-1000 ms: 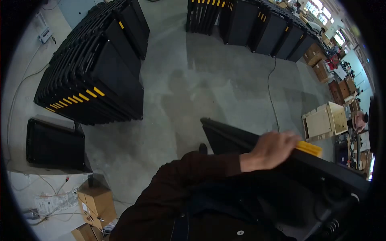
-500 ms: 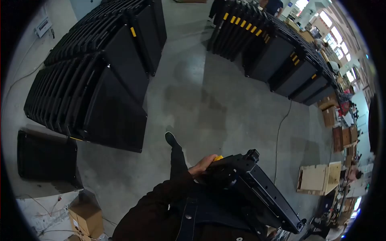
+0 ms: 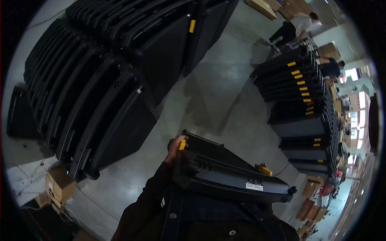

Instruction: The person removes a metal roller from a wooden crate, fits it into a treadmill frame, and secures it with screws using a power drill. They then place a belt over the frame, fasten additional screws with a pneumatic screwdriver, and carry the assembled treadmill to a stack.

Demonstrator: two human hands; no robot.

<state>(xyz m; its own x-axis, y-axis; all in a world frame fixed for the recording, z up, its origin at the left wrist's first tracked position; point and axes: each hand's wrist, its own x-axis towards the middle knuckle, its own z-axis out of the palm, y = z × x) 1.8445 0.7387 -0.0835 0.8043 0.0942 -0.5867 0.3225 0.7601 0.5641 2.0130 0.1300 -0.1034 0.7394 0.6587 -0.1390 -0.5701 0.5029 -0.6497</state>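
My left hand [image 3: 175,148] is closed round the end of a black panel-like unit [image 3: 229,182], beside a yellow piece on it. The unit is held tilted across the front of my body. It has a white label, a small wheel at its right end and a second yellow piece near that end. My right hand and forearm do not show. On the left, a row of similar black units [image 3: 128,120] stands on edge, closely stacked.
Another row of black units with yellow pieces [image 3: 297,128] stands on the right. Two people [image 3: 295,30] are beyond it. A cardboard box [image 3: 60,184] sits at the lower left, with cables on the grey floor [image 3: 217,84]. More boxes lie at the far right.
My view has turned and moved closer to the left row. The held unit has swung to a flatter angle, showing its label and second yellow piece. My left hand keeps its grip.
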